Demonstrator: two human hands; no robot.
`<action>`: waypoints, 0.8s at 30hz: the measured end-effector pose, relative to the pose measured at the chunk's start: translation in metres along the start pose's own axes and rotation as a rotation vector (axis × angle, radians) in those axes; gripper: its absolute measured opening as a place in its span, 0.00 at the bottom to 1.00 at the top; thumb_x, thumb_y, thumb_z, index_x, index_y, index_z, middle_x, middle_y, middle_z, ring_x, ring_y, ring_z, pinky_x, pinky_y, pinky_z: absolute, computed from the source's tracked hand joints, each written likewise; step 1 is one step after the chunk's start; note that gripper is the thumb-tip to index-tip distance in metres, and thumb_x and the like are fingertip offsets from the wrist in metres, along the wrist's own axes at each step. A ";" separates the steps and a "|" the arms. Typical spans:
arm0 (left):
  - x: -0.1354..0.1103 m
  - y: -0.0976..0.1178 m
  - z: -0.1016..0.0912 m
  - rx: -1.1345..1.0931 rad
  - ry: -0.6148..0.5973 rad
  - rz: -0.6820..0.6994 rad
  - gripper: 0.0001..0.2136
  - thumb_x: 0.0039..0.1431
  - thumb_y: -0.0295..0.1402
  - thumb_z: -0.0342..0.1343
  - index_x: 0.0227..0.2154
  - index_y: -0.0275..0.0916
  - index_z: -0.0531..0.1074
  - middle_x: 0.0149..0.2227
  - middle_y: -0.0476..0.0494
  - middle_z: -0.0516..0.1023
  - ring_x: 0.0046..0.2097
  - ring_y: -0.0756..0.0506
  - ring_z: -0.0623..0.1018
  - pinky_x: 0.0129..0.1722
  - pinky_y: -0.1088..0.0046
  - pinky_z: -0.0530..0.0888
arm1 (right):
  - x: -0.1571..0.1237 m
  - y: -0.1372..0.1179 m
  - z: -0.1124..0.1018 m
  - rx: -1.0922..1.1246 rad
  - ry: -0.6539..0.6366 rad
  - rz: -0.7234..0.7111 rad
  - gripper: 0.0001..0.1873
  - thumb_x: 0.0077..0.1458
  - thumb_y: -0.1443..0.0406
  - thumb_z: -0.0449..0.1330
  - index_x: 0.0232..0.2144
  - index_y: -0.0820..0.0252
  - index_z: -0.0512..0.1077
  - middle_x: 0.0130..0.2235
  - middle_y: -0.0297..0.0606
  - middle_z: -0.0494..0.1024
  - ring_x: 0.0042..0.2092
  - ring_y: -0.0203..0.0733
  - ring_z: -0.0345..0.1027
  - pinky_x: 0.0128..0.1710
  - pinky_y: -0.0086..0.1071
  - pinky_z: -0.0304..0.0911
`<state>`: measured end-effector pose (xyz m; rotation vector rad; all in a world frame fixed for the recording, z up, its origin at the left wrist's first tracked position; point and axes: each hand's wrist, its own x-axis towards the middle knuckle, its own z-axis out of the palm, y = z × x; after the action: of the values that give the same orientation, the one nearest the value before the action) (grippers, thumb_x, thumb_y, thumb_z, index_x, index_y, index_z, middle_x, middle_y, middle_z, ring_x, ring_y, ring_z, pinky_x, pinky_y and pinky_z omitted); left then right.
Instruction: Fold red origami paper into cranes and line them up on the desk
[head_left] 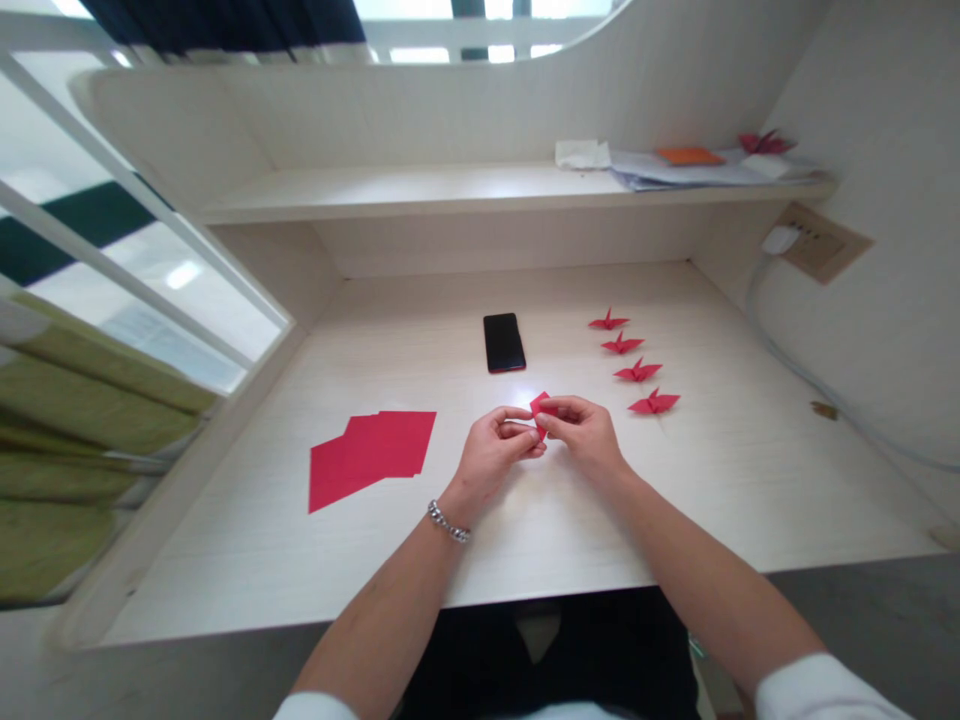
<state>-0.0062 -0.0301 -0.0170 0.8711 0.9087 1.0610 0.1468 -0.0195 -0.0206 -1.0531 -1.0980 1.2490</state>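
A small folded piece of red paper [540, 403] is held up between my two hands, just above the desk. My left hand [501, 442], with a chain bracelet at its wrist, pinches the paper's left and lower side. On the other side, the thumb and fingers of my right hand [585, 428] close on its right edge. The finer folds are too small to make out. Flat red paper sheets [375, 450] lie overlapping to the left of my hands. Several red paper cranes [637, 371] stand in a slanting row beyond my right hand.
A black phone [504, 343] lies on the desk [247, 540] beyond my hands. Above the back runs a shelf [420, 190] with papers [645, 170], an orange piece and a red folded paper. At right, a white cable [795, 365] hangs from a wall socket [825, 245].
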 end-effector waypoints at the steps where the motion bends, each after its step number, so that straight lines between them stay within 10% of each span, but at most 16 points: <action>1: 0.000 0.000 0.000 0.006 0.001 0.001 0.20 0.44 0.32 0.70 0.40 0.33 0.70 0.27 0.42 0.81 0.29 0.47 0.80 0.36 0.68 0.78 | 0.000 0.001 0.000 0.003 0.002 -0.002 0.16 0.40 0.60 0.71 0.33 0.60 0.79 0.33 0.40 0.82 0.33 0.42 0.74 0.33 0.35 0.70; 24: -0.003 0.004 0.006 -0.033 0.011 -0.046 0.19 0.43 0.33 0.70 0.37 0.33 0.71 0.28 0.42 0.80 0.30 0.46 0.81 0.36 0.66 0.79 | -0.001 0.002 0.002 -0.004 0.046 -0.022 0.15 0.39 0.61 0.71 0.32 0.60 0.79 0.32 0.40 0.82 0.33 0.43 0.75 0.35 0.36 0.70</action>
<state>-0.0031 -0.0329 -0.0108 0.8135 0.9142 1.0392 0.1442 -0.0205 -0.0220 -1.0649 -1.0742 1.1996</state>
